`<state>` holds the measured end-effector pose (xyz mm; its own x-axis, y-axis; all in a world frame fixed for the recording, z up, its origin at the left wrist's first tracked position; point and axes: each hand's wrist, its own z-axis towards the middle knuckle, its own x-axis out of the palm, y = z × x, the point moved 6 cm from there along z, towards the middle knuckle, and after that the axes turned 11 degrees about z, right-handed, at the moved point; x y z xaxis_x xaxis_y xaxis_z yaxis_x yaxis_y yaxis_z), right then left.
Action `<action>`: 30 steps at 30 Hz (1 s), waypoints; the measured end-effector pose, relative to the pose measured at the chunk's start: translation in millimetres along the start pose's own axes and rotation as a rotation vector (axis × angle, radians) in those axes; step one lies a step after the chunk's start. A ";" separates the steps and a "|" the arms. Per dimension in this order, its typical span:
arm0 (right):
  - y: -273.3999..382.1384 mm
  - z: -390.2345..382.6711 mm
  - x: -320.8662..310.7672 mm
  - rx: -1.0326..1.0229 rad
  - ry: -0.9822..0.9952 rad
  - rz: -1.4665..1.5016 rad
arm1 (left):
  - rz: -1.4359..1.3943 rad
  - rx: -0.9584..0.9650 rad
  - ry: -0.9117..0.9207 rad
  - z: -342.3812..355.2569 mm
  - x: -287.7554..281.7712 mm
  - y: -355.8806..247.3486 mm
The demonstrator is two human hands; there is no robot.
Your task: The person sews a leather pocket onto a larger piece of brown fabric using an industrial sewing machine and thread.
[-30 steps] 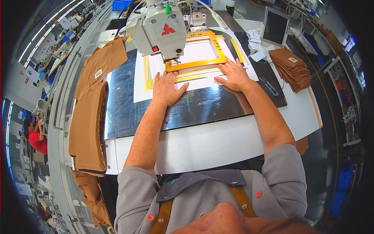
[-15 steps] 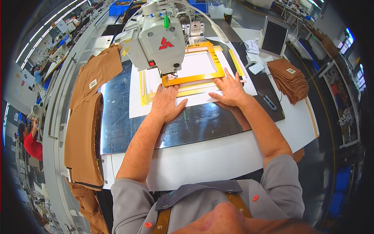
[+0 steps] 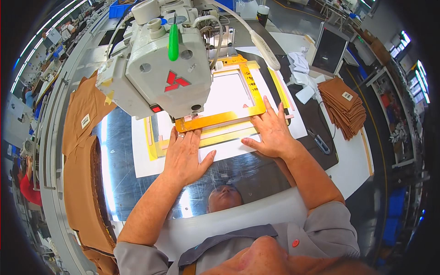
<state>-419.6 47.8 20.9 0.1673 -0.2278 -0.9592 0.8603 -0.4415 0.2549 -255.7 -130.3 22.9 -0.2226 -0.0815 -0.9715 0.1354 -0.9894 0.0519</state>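
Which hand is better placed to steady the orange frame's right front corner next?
Probably the right hand: its fingers spread at that corner of the orange frame. The left hand lies palm-down at the left front corner, near the machine head, so it would have to reach across.

A: so where's all the light coming from?

B: long white tube lights (image 3: 30, 56) up at ten o'clock, plus bright windows (image 3: 421, 82) around two.

A: nice. floor?

B: dark grey floor (image 3: 362, 201) at four o'clock, yellow line (image 3: 387, 176) curving along it.

A: any furniture back there?

B: yeah, white-framed rack (image 3: 401, 163) at three, loaded with stuff, too blurry to tell what tbh.
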 end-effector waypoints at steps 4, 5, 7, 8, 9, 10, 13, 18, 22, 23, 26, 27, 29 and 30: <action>1.7 2.5 -0.2 -0.012 0.012 0.028 | -0.041 0.027 0.121 6.4 -4.6 1.4; 2.1 2.7 -0.5 -0.022 -0.003 0.028 | -0.048 0.021 0.130 5.7 -2.5 2.6; 2.3 3.0 -0.4 -0.033 -0.017 0.040 | -0.047 0.012 0.150 5.4 -1.0 3.6; 1.6 3.0 -0.6 -0.035 -0.025 0.041 | -0.073 -0.004 0.192 6.5 -0.7 3.2; 0.8 2.7 -1.1 -0.037 -0.033 0.041 | -0.098 -0.022 0.233 6.3 0.7 2.8; -0.8 3.0 -2.0 -0.030 -0.021 0.037 | -0.088 -0.030 0.241 5.1 1.5 2.6; 0.7 0.0 -5.9 -0.050 -0.038 0.061 | -0.067 -0.001 0.087 3.1 -2.5 0.6; 0.6 -0.7 -7.8 -0.034 -0.023 0.032 | 0.035 0.026 -0.030 -2.2 0.5 -0.6; -1.2 -4.0 -11.3 -0.033 -0.025 0.087 | -0.033 -0.028 0.085 0.0 -0.5 1.3; -2.8 -5.2 -12.9 -0.027 -0.040 0.104 | -0.036 -0.024 0.105 0.5 1.5 0.8; -12.7 -6.0 -14.2 -0.011 -0.073 0.174 | -0.051 -0.013 0.119 3.7 4.2 0.3; -14.4 -5.7 -13.1 -0.011 -0.071 0.175 | -0.063 -0.005 0.113 5.2 5.6 -0.2; -8.8 -5.5 -18.7 -0.015 -0.050 0.172 | -0.068 -0.007 0.111 3.4 -1.0 2.1; -7.3 -4.7 -20.5 -0.023 -0.056 0.171 | -0.078 -0.006 0.116 2.3 -3.3 3.1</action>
<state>-427.1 59.7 38.2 0.2861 -0.3459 -0.8936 0.8325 -0.3719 0.4105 -256.8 -133.3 26.8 -0.1198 0.0100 -0.9927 0.1280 -0.9915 -0.0254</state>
